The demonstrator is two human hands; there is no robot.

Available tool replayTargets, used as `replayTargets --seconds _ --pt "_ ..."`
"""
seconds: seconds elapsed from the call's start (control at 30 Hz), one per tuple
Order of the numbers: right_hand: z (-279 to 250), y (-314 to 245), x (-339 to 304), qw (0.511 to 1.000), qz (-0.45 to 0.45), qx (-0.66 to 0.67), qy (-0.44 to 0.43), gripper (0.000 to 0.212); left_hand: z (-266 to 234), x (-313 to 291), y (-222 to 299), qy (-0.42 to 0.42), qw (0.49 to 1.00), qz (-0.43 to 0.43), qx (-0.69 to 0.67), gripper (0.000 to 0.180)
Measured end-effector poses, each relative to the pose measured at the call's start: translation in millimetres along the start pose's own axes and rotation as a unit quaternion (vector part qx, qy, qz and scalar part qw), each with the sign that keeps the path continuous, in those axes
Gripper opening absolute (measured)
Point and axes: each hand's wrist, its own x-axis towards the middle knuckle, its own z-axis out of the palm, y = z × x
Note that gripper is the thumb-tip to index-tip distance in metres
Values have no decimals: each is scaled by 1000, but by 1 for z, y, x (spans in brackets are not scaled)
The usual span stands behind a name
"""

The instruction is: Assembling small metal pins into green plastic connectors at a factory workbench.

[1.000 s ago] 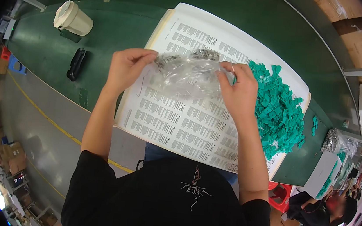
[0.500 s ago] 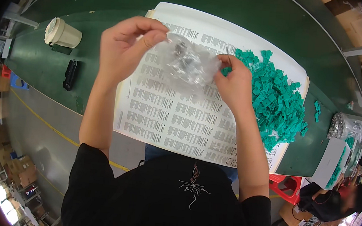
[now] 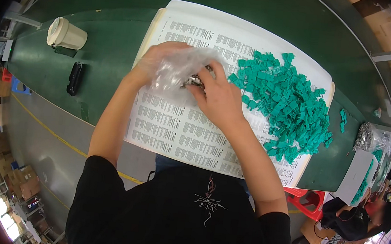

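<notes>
A clear plastic bag [image 3: 178, 68] with small metal parts [image 3: 194, 80] in it is held over a big white printed sheet [image 3: 180, 130] on the green table [image 3: 107, 55]. My left hand [image 3: 153, 60] grips the bag from behind, partly hidden by the plastic. My right hand [image 3: 217, 98] has its fingers in the bag's mouth, on the metal parts. A heap of small teal plastic pieces [image 3: 288, 103] lies on the sheet just right of my right hand.
A lidded cream cup [image 3: 65, 35] and a black object [image 3: 74, 78] sit at the table's left. At the right stand a white box of teal pieces [image 3: 358, 179] and another bag of metal parts [image 3: 367, 137]. Another person [image 3: 361, 218] sits lower right.
The bag came down from being held up and spread between both hands. My right hand has gone into its opening; my left hand now bunches it.
</notes>
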Motion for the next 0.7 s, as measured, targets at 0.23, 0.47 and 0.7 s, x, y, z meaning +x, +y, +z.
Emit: replayTargets --seconds 0.23,0.47,0.7 --pt "7 3 7 997 32 -48 -43 37 20 -5 2 106 938 -129 -304 27" --pt "2 7 8 998 14 -48 -38 35 22 -6 13 201 948 -60 -239 24" --pt "5 12 9 998 -6 -46 -29 26 21 -9 17 213 934 -92 -270 16"
